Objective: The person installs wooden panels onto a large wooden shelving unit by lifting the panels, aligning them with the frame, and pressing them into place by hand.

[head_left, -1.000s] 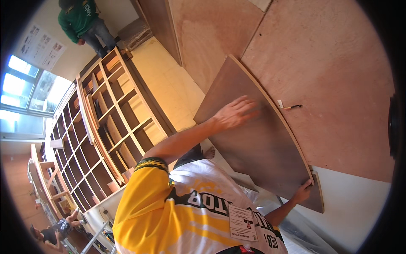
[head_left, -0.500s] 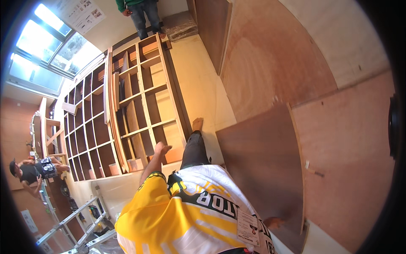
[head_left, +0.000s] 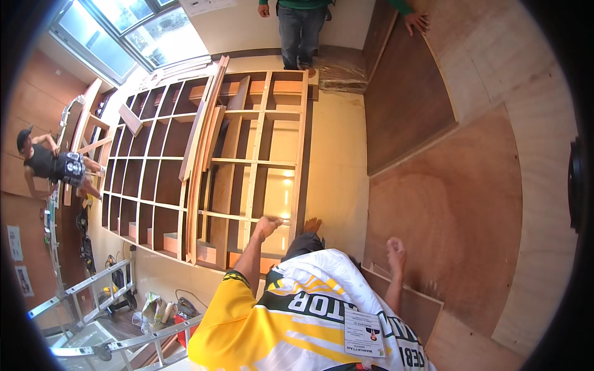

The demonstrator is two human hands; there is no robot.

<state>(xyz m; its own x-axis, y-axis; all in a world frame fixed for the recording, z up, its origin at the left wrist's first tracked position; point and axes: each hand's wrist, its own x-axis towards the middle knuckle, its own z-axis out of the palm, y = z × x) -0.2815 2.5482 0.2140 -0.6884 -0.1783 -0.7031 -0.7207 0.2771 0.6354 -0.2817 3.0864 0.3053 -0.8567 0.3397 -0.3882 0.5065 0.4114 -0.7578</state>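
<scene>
We identify the right hand (head_left: 396, 250) in front of the right wall, its fingers curled inward and nothing visible in them; we cannot tell how tightly they close. The brown panel (head_left: 423, 311) is located behind the right forearm, beside the shirt (head_left: 303, 309), which covers part of it. The left hand (head_left: 268, 228) is suspended over the near right corner of the wooden grid frame (head_left: 247, 162), fingers bent; we cannot tell whether it grips anything. We note a stepladder (head_left: 105, 349) beyond the near left corner of the frame. Loose strips (head_left: 203, 139) lie across the frame from its near edge to its far edge. Beyond the far right corner, we locate a co-worker in jeans (head_left: 294, 34); a green-sleeved hand (head_left: 417, 23) touches the upper edge of a large dark panel (head_left: 405, 93)
</scene>
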